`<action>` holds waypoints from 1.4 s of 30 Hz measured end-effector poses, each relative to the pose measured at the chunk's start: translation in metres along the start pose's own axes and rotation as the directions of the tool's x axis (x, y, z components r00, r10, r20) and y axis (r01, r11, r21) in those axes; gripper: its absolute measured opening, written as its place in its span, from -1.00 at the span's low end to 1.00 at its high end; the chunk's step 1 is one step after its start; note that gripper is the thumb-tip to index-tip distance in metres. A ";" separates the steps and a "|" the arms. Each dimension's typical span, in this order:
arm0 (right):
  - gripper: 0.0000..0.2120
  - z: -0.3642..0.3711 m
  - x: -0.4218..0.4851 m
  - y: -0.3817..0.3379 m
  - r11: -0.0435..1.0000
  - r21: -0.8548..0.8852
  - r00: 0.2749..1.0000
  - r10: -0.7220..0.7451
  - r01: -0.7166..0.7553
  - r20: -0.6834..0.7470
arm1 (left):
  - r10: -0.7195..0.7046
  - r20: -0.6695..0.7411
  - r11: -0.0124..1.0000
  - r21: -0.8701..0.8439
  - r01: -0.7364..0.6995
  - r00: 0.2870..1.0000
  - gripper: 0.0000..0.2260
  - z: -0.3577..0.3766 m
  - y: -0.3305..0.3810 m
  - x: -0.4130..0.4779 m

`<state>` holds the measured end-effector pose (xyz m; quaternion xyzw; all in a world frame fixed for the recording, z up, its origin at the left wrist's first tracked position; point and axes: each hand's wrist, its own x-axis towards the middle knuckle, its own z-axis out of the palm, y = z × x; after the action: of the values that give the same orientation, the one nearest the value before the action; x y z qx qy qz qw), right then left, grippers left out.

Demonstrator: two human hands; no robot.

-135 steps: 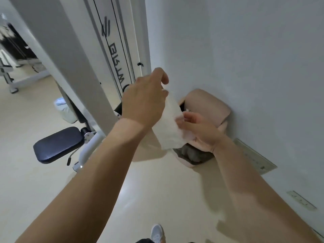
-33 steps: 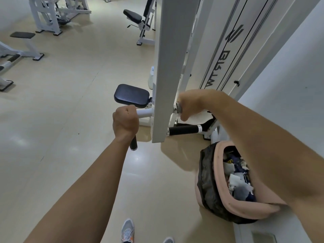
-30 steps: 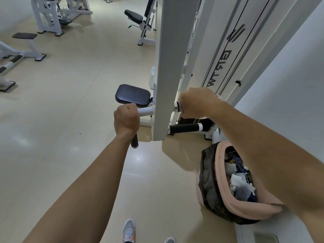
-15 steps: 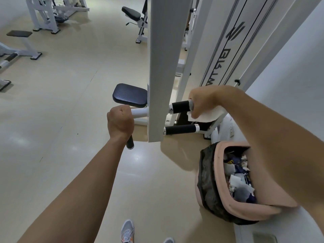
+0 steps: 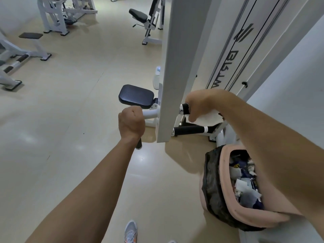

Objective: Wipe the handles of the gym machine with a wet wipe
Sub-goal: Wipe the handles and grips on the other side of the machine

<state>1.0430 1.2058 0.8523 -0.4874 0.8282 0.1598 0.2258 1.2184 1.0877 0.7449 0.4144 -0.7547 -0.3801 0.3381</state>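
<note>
The right hand (image 5: 199, 104) is closed around the upper right handle (image 5: 184, 108) of the gym machine (image 5: 177, 67), with the wet wipe (image 5: 208, 118) pressed between palm and grip; a fold of the wipe hangs below the fist. This handle's long axis runs level, out to the right from the white upright post (image 5: 175, 85), and only a short black section next to the post is uncovered. Judged from this, the coming stroke must travel along that axis, toward the post or away from it. The left hand (image 5: 131, 122) is clenched around the left handle (image 5: 138, 144), whose black end points downward below the fist; this hand appears to steady the arm assembly. A second right-side handle (image 5: 189, 130) lies directly under the right hand, parallel to the first, untouched, and nearer to the right hand than to the left. Count: 3 handles visible, 1 wipe, 2 hands, 1 black seat pad (image 5: 135, 95), 1 pink waste bin (image 5: 245, 213) on the floor (image 5: 70, 120) at the right wall.
</note>
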 end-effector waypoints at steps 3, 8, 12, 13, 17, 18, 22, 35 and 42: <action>-0.84 0.005 0.004 -0.013 0.998 -0.032 0.995 -0.055 0.052 -0.082 | -0.013 -0.015 1.000 0.010 0.014 1.000 -0.76 -0.004 -0.002 0.002; -0.71 0.060 0.015 -0.023 0.947 -0.299 0.588 -0.178 -0.115 -0.789 | -0.039 -0.017 0.999 0.021 0.039 0.999 -0.77 -0.004 -0.006 0.013; -0.58 0.069 0.017 -0.023 0.922 -0.359 0.430 -0.267 -0.146 -0.863 | -0.027 -0.013 1.000 0.015 0.027 1.000 -0.77 0.002 -0.006 0.006; -0.55 0.061 0.013 -0.022 0.915 -0.379 0.556 -0.244 -0.139 -0.794 | -0.027 -0.011 1.000 0.012 0.027 1.000 -0.77 0.004 -0.005 0.006; -0.80 0.017 0.007 -0.015 0.983 -0.154 0.963 -0.134 0.100 -0.233 | -0.006 -0.014 1.000 -0.001 0.006 1.000 -0.75 0.003 -0.003 0.004; -0.89 0.008 0.005 -0.015 0.992 -0.060 0.985 -0.119 0.112 -0.129 | -0.004 -0.021 1.000 -0.010 0.004 1.000 -0.75 0.001 -0.004 0.004; -0.86 0.006 0.002 -0.017 0.993 -0.077 0.988 -0.101 0.092 -0.117 | -0.018 -0.030 1.000 -0.001 0.018 0.999 -0.76 -0.004 -0.005 0.005; -0.90 -0.003 -0.011 0.012 0.999 0.032 0.999 -0.016 0.018 -0.041 | -0.046 -0.018 0.998 -0.031 0.045 0.999 -0.76 0.006 -0.015 0.014; -0.83 0.049 0.000 0.037 0.944 -0.323 0.707 -0.185 -0.064 -0.682 | -0.079 0.009 0.995 -0.059 0.080 0.997 -0.75 0.008 -0.013 0.025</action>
<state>1.0214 1.2470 0.8127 -0.5687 0.7967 0.0875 -0.1848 1.2055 1.0628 0.7343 0.4325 -0.7270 -0.4171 0.3323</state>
